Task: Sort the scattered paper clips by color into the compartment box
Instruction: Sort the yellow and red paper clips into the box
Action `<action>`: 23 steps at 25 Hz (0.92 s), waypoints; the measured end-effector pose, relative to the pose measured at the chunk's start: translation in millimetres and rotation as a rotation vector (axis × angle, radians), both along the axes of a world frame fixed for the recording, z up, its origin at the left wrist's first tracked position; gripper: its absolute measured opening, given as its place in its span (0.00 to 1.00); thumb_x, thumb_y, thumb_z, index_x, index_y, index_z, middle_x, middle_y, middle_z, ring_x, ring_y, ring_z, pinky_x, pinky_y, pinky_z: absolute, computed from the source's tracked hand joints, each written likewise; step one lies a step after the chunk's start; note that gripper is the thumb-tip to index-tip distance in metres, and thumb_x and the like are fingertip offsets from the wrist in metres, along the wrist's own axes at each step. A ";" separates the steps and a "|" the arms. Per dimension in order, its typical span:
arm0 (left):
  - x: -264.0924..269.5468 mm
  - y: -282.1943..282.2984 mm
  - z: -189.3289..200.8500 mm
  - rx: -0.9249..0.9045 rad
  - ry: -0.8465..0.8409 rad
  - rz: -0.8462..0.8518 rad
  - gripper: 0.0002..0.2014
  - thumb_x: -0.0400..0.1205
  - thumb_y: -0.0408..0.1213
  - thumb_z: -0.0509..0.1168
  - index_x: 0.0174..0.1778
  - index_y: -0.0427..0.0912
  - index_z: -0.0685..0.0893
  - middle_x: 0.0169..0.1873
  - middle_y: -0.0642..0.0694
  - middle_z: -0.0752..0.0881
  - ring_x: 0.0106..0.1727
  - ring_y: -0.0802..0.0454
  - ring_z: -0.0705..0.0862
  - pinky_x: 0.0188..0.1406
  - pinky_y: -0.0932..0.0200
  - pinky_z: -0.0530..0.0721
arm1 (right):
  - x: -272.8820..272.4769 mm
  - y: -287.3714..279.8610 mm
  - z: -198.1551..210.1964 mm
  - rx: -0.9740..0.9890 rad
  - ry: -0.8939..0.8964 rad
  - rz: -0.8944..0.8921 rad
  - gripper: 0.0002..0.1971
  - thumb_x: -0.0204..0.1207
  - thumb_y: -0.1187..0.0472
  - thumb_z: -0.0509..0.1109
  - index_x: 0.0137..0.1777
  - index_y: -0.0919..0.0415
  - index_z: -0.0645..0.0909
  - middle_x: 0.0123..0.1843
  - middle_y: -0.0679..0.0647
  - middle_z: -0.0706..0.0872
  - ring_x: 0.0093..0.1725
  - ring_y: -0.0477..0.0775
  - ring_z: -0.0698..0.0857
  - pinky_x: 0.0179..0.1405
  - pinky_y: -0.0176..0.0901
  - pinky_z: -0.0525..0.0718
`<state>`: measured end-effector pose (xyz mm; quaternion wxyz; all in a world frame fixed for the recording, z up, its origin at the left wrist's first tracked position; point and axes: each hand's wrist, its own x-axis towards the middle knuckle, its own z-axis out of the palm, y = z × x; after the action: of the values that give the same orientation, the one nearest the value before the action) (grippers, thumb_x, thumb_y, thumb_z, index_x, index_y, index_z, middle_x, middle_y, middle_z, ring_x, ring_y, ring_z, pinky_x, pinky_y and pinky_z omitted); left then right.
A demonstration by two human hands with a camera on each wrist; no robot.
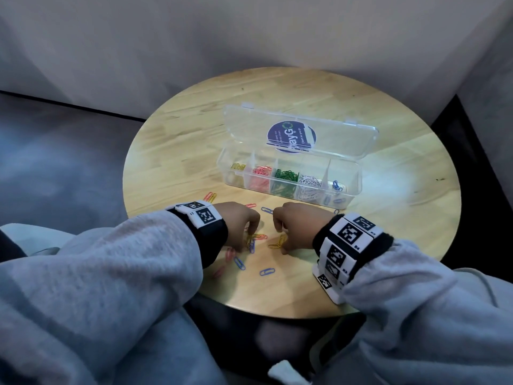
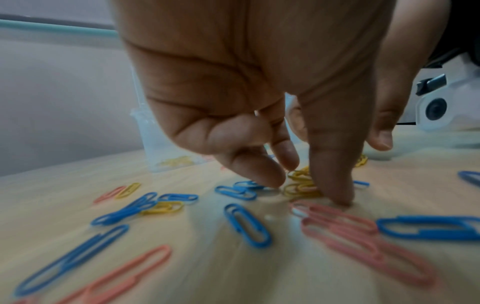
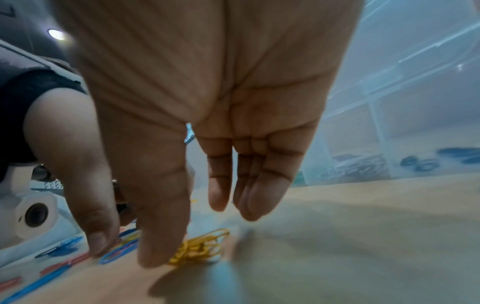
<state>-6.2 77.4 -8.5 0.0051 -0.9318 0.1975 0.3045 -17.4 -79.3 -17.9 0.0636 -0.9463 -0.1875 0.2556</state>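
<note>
Most clips are already sorted into the 5 compartments of the box (image 1: 288, 176), while blue, pink and yellow clips (image 1: 251, 240) are left scattered on the tabletop (image 1: 194, 140), being pinched at by the left hand (image 1: 241, 220) and right hand (image 1: 299, 223).

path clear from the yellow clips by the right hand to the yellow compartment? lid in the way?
Nothing visible blocks it. The box lid stands open, tilted back. The yellow compartment, at the box's left end, is open on top. Only loose clips lie on the table between the yellow clips and it.
</note>
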 end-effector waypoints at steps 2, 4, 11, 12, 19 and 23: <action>0.8 -0.2 -1.7 -0.002 -0.008 -0.020 0.16 0.72 0.38 0.73 0.55 0.45 0.81 0.35 0.53 0.75 0.44 0.51 0.75 0.41 0.59 0.72 | -2.6 -1.1 0.5 -0.044 0.004 -0.027 0.23 0.68 0.51 0.77 0.59 0.59 0.76 0.59 0.55 0.81 0.59 0.57 0.80 0.45 0.43 0.74; 2.4 -1.0 -2.7 -0.006 -0.015 -0.029 0.14 0.72 0.40 0.73 0.53 0.45 0.83 0.37 0.52 0.77 0.44 0.51 0.75 0.41 0.60 0.72 | -4.5 2.3 -0.5 -0.046 0.022 -0.056 0.21 0.69 0.49 0.76 0.56 0.60 0.76 0.56 0.56 0.82 0.56 0.58 0.80 0.44 0.42 0.72; 2.3 -0.6 -6.0 -0.062 -0.023 -0.046 0.20 0.70 0.43 0.76 0.55 0.48 0.79 0.42 0.52 0.77 0.45 0.50 0.74 0.42 0.58 0.72 | -3.5 7.8 -6.5 0.006 -0.012 -0.070 0.14 0.69 0.63 0.73 0.55 0.61 0.80 0.57 0.57 0.84 0.57 0.58 0.82 0.45 0.43 0.78; 2.3 -1.1 -6.5 -0.062 -0.029 -0.045 0.21 0.69 0.43 0.76 0.56 0.48 0.78 0.42 0.52 0.77 0.45 0.50 0.74 0.42 0.58 0.72 | -4.2 7.1 -6.9 0.019 -0.024 -0.079 0.16 0.68 0.63 0.74 0.55 0.61 0.79 0.58 0.57 0.84 0.56 0.58 0.82 0.46 0.43 0.79; 6.7 -5.7 -7.7 -0.096 -0.053 -0.038 0.21 0.71 0.43 0.75 0.58 0.48 0.80 0.43 0.52 0.76 0.45 0.52 0.73 0.42 0.61 0.68 | -0.6 7.0 -8.2 -0.013 0.012 -0.152 0.16 0.71 0.53 0.75 0.54 0.61 0.80 0.52 0.58 0.84 0.53 0.57 0.82 0.45 0.41 0.75; 10.5 -4.5 -9.0 -0.100 -0.024 -0.003 0.16 0.72 0.43 0.75 0.54 0.46 0.83 0.34 0.57 0.76 0.44 0.53 0.75 0.40 0.62 0.68 | 1.0 10.4 -9.8 -0.062 0.031 -0.141 0.11 0.72 0.56 0.71 0.51 0.62 0.84 0.43 0.55 0.82 0.43 0.56 0.79 0.40 0.40 0.74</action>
<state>4.3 72.9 -17.5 -0.0385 -0.9342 0.2136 0.2830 -16.4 -68.9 -27.6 0.0552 -0.9547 -0.1113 0.2706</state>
